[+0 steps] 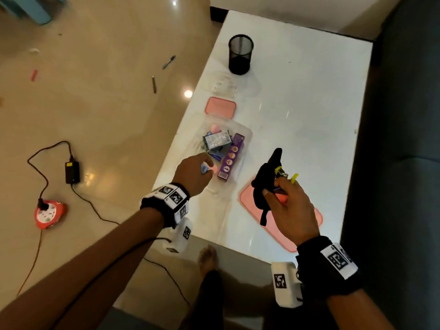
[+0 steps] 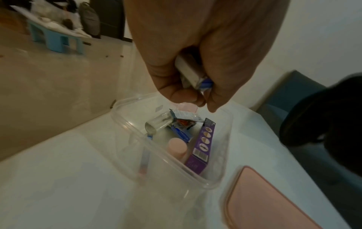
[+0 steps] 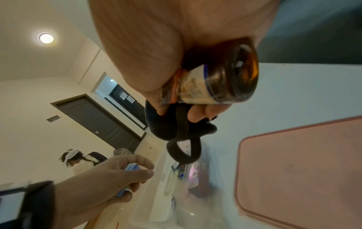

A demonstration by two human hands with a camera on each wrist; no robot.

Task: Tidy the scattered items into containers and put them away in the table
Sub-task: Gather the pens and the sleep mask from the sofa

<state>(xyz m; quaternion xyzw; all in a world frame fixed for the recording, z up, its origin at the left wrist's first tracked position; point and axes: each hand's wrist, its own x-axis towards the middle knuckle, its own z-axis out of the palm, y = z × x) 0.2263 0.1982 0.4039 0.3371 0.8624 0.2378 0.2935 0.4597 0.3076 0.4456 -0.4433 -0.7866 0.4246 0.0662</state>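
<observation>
On the white table (image 1: 309, 103) stands a clear plastic container (image 1: 245, 134) holding a purple box (image 1: 232, 158), sachets and a pink tube (image 2: 177, 148). My left hand (image 1: 207, 169) hovers over its near left corner and pinches a small white and blue packet (image 2: 192, 74). To the right, above the large pink lid (image 1: 309, 225), my right hand (image 1: 278, 189) grips a bundle: an amber bottle (image 3: 221, 80), black elastic bands (image 3: 176, 128) and something with yellow tips (image 1: 294, 176).
A black mesh pen cup (image 1: 241, 54), a second clear container (image 1: 223, 84) and a small pink lid (image 1: 220, 107) stand farther back. On the floor lie pens (image 1: 168, 62), a power adapter (image 1: 72, 172) and a red extension reel (image 1: 50, 211). A dark sofa (image 1: 400, 115) borders the table's right.
</observation>
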